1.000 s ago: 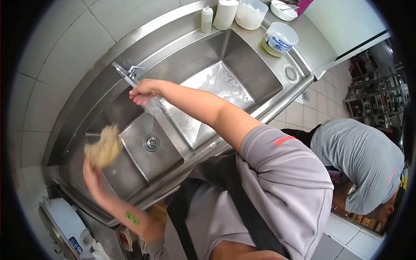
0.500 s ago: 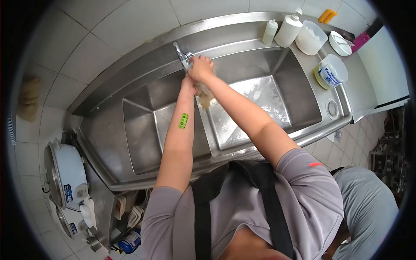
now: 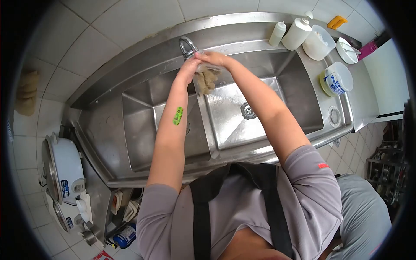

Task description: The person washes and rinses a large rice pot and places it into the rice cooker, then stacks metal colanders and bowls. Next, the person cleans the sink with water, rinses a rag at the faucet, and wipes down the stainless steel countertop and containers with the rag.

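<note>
Below the chrome faucet (image 3: pixel 188 47), over the divider between the two sink basins, my two hands meet. A wet-looking, crumpled beige-brown cloth (image 3: pixel 207 81) hangs between them, with something clear and shiny, perhaps water or thin plastic, around its top. My right hand (image 3: pixel 213 59) reaches over from the right, its fingers closed at the cloth's upper end. On the other side, my left hand (image 3: pixel 189 70) is closed against the cloth; its fingertips are partly hidden. A green patterned adhesive bandage (image 3: pixel 178 115) is on my left forearm.
The right basin has a drain (image 3: pixel 248 111). Along the right ledge stand a squeeze bottle (image 3: pixel 277 34), a pump bottle (image 3: pixel 297 34), a clear tub (image 3: pixel 319 43), a white bowl (image 3: pixel 347 51) and a labelled container (image 3: pixel 337 79). Rice cookers (image 3: pixel 69 167) stand at left. Another person's grey-trousered leg (image 3: pixel 363 212) is close on the right.
My hands have drawn slightly apart, the right one moving right and uncovering more of the cloth. The faucet spout shows more, and the right basin's drain has come into view.
</note>
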The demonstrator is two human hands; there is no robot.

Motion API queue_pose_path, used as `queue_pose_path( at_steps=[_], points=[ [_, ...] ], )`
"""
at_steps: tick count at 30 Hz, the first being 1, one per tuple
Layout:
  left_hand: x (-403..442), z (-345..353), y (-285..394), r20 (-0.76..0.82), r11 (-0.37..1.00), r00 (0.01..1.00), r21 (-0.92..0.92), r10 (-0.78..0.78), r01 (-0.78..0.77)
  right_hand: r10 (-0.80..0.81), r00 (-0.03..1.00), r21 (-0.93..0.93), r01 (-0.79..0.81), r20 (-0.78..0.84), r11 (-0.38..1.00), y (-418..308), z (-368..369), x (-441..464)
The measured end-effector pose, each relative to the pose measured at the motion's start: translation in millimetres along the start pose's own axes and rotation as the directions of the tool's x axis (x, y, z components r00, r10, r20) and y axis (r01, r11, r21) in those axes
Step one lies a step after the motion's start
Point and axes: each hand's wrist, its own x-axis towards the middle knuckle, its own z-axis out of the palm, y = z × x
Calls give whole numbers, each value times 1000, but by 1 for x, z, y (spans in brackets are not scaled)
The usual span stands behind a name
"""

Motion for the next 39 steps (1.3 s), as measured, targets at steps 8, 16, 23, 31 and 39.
queue_pose_path(
  at_steps=[8,16,23,31,39],
  points=[
    [5,0,-28,117,971,964,47,-240,236,-60,974,-510,166,217,844,13,11,-6],
    [8,20,-39,113,936,936,155,-334,316,-137,989,317,147,-54,937,-3,-30,-26],
    [15,12,-21,32,960,986,235,-166,154,456,888,742,-344,59,576,104,28,-21],
    [-33,11,-8,27,965,979,176,-201,194,116,993,780,-81,10,621,44,53,-28],
    [-30,70,-40,546,955,826,-143,-144,261,-221,945,712,-19,242,702,-4,-40,-90]
  ],
)
